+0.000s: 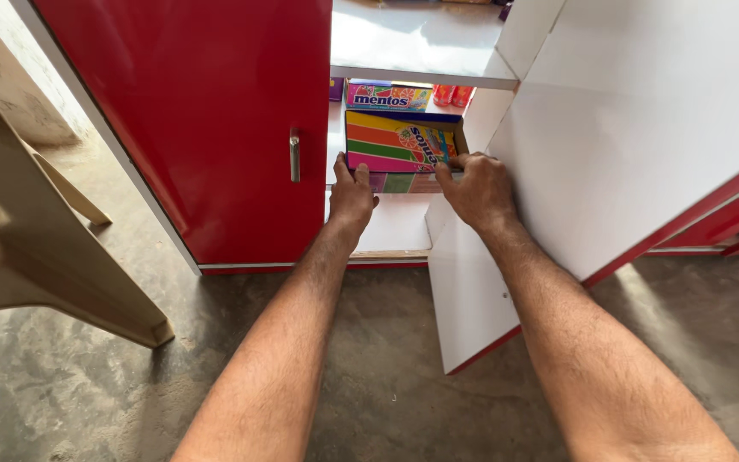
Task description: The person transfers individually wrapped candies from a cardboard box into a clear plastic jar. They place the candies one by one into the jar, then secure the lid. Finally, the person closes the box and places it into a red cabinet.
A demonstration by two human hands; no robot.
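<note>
- Inside the low cabinet, a striped candy box [397, 142] with yellow, orange, green and pink bands stood tilted on the lower shelf [395, 224], its lower edge held by both hands.
- Left hand [351, 195] gripped the box's lower left corner, fingers curled up against its face; the fingertips were partly hidden behind the box edge.
- Right hand [475, 190] clasped the lower right corner, fingers wrapped around the side, so how far they reached behind could not be told.
- Just behind and above sat a second candy box [388, 95], blue-edged, only its top strip showing under the upper shelf [421, 43].
- Beside that, small red packets [452, 93] peeked out, mostly cut off by the shelf.
- Beneath the held box, a purple and green pack [399, 183] was largely covered.
- Left of the opening hung the closed red door [207, 120] with a metal handle [294, 156]; the open door [609, 154] showed its white inner face on the right.
- At the far left, a beige plastic chair [27, 257] was cropped by the frame, standing on the grey concrete floor [387, 393].
</note>
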